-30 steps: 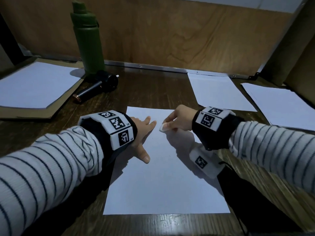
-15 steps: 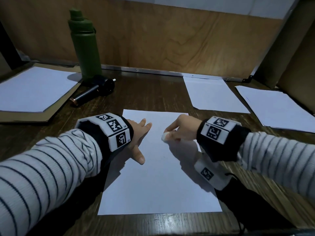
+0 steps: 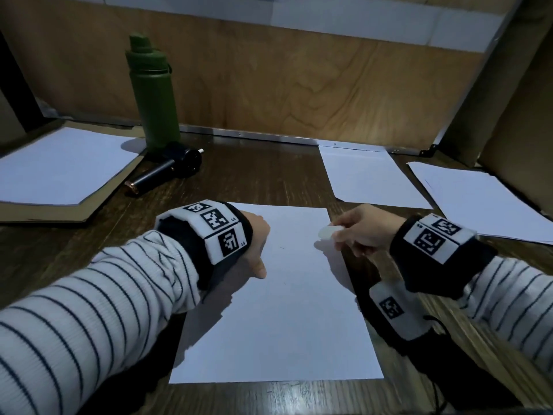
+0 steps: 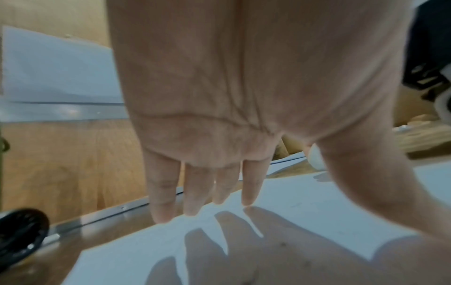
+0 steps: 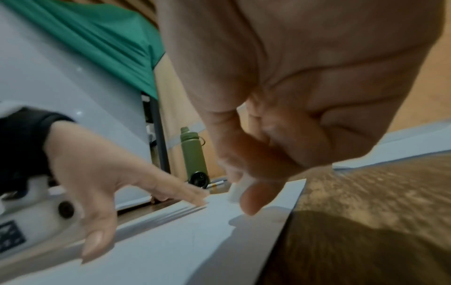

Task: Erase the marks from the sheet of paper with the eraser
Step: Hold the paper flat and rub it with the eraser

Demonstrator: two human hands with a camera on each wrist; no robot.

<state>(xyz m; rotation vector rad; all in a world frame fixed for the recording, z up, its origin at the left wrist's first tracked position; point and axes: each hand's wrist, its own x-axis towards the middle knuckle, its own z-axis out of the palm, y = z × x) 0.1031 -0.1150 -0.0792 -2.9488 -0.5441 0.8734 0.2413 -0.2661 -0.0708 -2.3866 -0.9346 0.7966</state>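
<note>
The sheet of paper (image 3: 287, 310) lies flat on the wooden table (image 3: 269, 175) directly in front of the person. The left hand (image 3: 254, 244) rests on the sheet's left part, fingers (image 4: 192, 192) straight and slightly spread with tips touching the paper. The right hand (image 3: 362, 229) pinches the white eraser (image 3: 327, 232) between thumb and fingertips, above the sheet's far right edge.

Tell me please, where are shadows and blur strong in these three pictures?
Head view: dim; right hand with eraser slightly blurred, shadow below it on the sheet. Left wrist view: left hand throws clear finger shadows onto the sheet. Right wrist view: table smeared by motion.
</note>
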